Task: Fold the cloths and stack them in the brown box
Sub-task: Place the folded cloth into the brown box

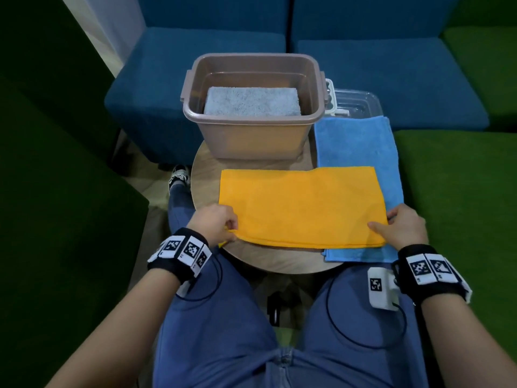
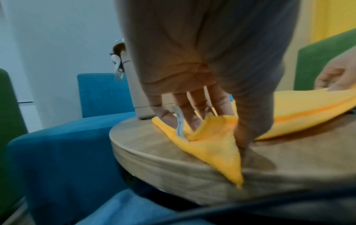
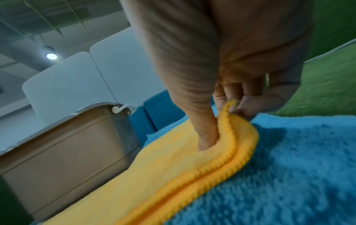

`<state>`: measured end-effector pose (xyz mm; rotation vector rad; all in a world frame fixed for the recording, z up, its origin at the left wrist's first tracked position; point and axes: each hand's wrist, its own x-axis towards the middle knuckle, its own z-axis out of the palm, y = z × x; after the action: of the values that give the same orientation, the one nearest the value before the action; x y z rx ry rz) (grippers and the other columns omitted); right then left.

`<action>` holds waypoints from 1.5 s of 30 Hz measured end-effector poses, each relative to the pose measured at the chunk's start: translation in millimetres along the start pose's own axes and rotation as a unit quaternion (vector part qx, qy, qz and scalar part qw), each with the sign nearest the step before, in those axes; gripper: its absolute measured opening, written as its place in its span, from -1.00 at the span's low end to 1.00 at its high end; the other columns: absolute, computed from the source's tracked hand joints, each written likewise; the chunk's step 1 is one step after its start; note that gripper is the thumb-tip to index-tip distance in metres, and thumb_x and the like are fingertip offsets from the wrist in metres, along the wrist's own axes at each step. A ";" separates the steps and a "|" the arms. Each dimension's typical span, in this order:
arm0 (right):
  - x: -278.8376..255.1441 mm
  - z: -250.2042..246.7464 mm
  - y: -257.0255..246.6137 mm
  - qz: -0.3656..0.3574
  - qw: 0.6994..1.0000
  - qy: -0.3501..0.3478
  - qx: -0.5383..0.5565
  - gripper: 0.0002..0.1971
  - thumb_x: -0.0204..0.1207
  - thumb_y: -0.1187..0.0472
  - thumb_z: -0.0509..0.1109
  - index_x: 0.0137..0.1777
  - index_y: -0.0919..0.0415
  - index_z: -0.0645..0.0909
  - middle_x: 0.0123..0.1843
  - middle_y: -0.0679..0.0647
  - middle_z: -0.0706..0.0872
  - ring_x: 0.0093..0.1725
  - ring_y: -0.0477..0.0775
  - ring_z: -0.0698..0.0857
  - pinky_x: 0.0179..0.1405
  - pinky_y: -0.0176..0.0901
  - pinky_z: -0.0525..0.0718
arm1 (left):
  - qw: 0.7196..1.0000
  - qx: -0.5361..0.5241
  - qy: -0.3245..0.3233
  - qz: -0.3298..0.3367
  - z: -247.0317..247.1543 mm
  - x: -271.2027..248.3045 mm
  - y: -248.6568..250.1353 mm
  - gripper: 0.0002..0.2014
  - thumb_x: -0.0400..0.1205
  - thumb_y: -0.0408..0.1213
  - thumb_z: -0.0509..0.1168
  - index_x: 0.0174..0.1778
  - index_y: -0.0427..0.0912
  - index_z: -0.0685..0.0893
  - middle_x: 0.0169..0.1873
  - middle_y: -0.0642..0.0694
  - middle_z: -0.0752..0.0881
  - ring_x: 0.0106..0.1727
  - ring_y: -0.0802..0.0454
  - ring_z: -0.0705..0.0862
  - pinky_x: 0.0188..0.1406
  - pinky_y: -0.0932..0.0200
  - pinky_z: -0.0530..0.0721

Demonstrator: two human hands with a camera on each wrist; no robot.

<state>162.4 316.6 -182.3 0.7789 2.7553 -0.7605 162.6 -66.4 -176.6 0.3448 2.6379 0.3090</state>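
At 7 o'clock on the round surface (image 1: 268, 259), the left hand (image 1: 215, 225) has its grip pinching the near-left corner of the folded orange cloth (image 1: 302, 205). The brown box (image 1: 251, 135) at 12 o'clock holds a folded grey cloth (image 1: 251, 102). At 4 o'clock, the right hand (image 1: 405, 228) pinches the orange cloth's near-right corner over the blue cloth (image 1: 358, 144).

Orange cloth (image 1: 300, 205) — soft matt terry, short nap, ribbed stitched hem. Blue cloth (image 1: 361, 147) — coarser, nubbly pile, matt. Grey cloth (image 1: 251, 105) — fluffy, fuzzy surface. Box (image 1: 251, 141) — smooth brown plastic, slight sheen, semi-translucent walls. Lid (image 1: 358, 103) — clear glossy plastic. Bench (image 1: 279, 259) — pale wood-grain top, smooth, matt. Seats (image 1: 458, 191) — matt woven upholstery.
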 end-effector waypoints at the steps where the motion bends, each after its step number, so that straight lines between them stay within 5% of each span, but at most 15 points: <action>1: -1.1 -0.7 0.2 -0.001 1.000 0.012 0.002 -0.66 0.40 0.17 0.62 -0.09 0.28 0.50 -0.09 0.23 0.64 -0.11 0.22 0.56 -0.15 0.00 0.54 | 1.000 -0.010 -0.005 -0.013 -4.5 0.0 -2.9 -0.86 0.50 -0.10 0.51 -0.09 0.02 0.72 -0.07 0.12 0.68 0.03 0.07 0.62 -0.14 0.19 0.44; 5: -5.1 -4.4 4.1 -0.003 1.000 0.018 -0.012 -0.75 0.44 0.19 0.58 -0.27 0.24 0.55 -0.13 0.26 0.68 -0.06 0.24 0.58 -0.11 -0.04 0.50 | 1.000 0.001 0.002 0.002 -7.2 -7.6 -4.0 -0.87 0.55 -0.05 0.46 -0.08 0.01 0.78 -0.06 0.13 0.73 0.04 0.09 0.63 -0.01 0.21 0.37; 8: -5.2 -11.0 7.9 -0.029 0.999 0.032 -0.012 -0.75 0.46 0.17 0.58 -0.30 0.25 0.59 -0.18 0.24 0.67 -0.10 0.23 0.58 -0.14 -0.04 0.52 | 0.997 0.008 0.071 0.034 -4.0 -19.4 -1.2 -0.88 0.59 -0.05 0.41 -0.05 0.05 0.80 -0.06 0.16 0.70 0.04 0.11 0.62 0.08 0.15 0.23; 11: -3.8 -21.7 11.6 -0.044 0.998 0.051 0.003 -0.75 0.50 0.14 0.53 -0.26 0.27 0.59 -0.22 0.25 0.67 -0.10 0.28 0.61 -0.13 -0.01 0.56 | 0.987 -0.034 0.149 0.052 -3.4 -30.3 -6.0 -0.96 0.49 -0.22 0.52 -0.21 0.00 0.80 -0.20 0.12 0.70 -0.04 0.04 0.65 0.09 0.01 0.36; 13: -4.1 -23.5 14.1 -0.036 0.999 0.032 0.004 -0.77 0.52 0.15 0.51 -0.23 0.27 0.58 -0.25 0.21 0.64 -0.08 0.29 0.60 -0.12 -0.02 0.54 | 0.988 -0.050 0.127 0.065 -0.8 -33.4 -7.1 -0.92 0.45 -0.30 0.53 -0.24 -0.03 0.80 -0.25 0.11 0.70 -0.12 0.03 0.68 0.04 -0.02 0.52; 17: -5.1 -11.1 17.8 0.000 1.000 -0.021 -0.016 -0.78 0.52 0.13 0.51 -0.20 0.22 0.56 -0.19 0.20 0.65 -0.05 0.27 0.62 -0.06 0.03 0.60 | 0.999 -0.001 0.010 0.045 11.2 -30.0 -4.9 -0.87 0.57 -0.30 0.38 -0.05 -0.02 0.81 -0.11 0.08 0.69 -0.02 0.02 0.67 0.06 0.15 0.48; 25: -4.9 -7.4 17.6 0.015 0.999 -0.035 -0.020 -0.78 0.60 0.16 0.43 -0.13 0.29 0.52 -0.10 0.27 0.63 -0.08 0.24 0.55 -0.11 -0.04 0.47 | 0.996 -0.073 0.026 0.037 18.5 -36.1 -12.8 -0.86 0.53 -0.39 0.39 -0.12 -0.09 0.82 -0.12 0.00 0.69 -0.10 0.01 0.67 -0.08 0.20 0.56; 31: -7.9 -8.3 9.8 -0.002 0.999 -0.029 0.015 -0.67 0.58 0.08 0.45 0.13 0.34 0.53 0.01 0.24 0.62 0.06 0.27 0.57 -0.01 0.01 0.51 | 0.995 -0.095 0.005 0.026 13.0 -36.4 -10.4 -0.88 0.53 -0.06 0.43 -0.14 0.01 0.80 -0.05 0.17 0.61 -0.08 0.15 0.63 0.03 0.03 0.65; 34: -8.6 -7.3 1.3 -0.022 0.998 -0.044 0.050 -0.55 0.57 0.02 0.46 0.23 0.38 0.54 0.02 0.19 0.59 0.01 0.18 0.55 -0.06 -0.07 0.47 | 0.995 -0.089 0.007 0.047 -1.1 -24.4 13.5 -0.77 0.62 -0.05 0.34 0.07 -0.06 0.76 0.12 0.07 0.63 0.10 0.07 0.63 0.14 0.01 0.62; 36: -7.4 -2.7 -3.6 -0.030 0.993 -0.063 0.100 -0.54 0.57 -0.02 0.44 0.26 0.36 0.55 0.07 0.19 0.65 0.04 0.19 0.63 -0.02 -0.02 0.57 | 0.996 -0.063 0.013 0.064 -4.8 -3.3 39.7 -0.64 0.68 -0.09 0.26 0.37 -0.10 0.62 0.42 -0.07 0.50 0.36 -0.06 0.54 0.32 0.00 0.53; 38: -6.4 2.5 -7.9 -0.045 0.986 -0.070 0.143 -0.64 0.60 0.04 0.42 0.23 0.31 0.59 0.07 0.20 0.71 0.09 0.26 0.69 0.07 0.06 0.64 | 0.996 -0.053 0.006 0.076 -1.8 22.9 74.4 -0.45 0.70 -0.04 0.24 0.61 -0.06 0.35 0.66 -0.09 0.14 0.56 -0.13 0.34 0.45 -0.10 0.44; 41: -8.3 2.7 -12.3 -0.055 0.980 -0.072 0.180 -0.87 0.66 0.22 0.34 0.06 0.29 0.63 -0.08 0.27 0.73 0.04 0.37 0.70 -0.02 0.01 0.62 | 0.996 -0.039 -0.066 0.053 14.1 56.4 115.1 -0.12 0.62 0.17 0.29 0.71 0.08 -0.11 0.68 0.01 -0.34 0.71 -0.12 -0.12 0.55 -0.46 0.11; 45: -13.4 -11.9 -11.8 -0.039 0.965 -0.081 0.246 -0.79 0.71 0.25 0.28 0.13 0.41 0.64 0.06 0.41 0.74 -0.11 0.19 0.67 -0.07 -0.08 0.60 | 0.998 0.017 -0.063 -0.013 33.9 69.8 95.7 0.23 0.35 0.53 0.25 0.64 0.08 -0.43 0.61 0.05 -0.50 0.65 -0.11 -0.45 0.48 -0.55 -0.37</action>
<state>167.2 308.3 -163.0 0.6480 2.4860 -1.4864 136.3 49.5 -208.8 0.3294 2.5234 0.2256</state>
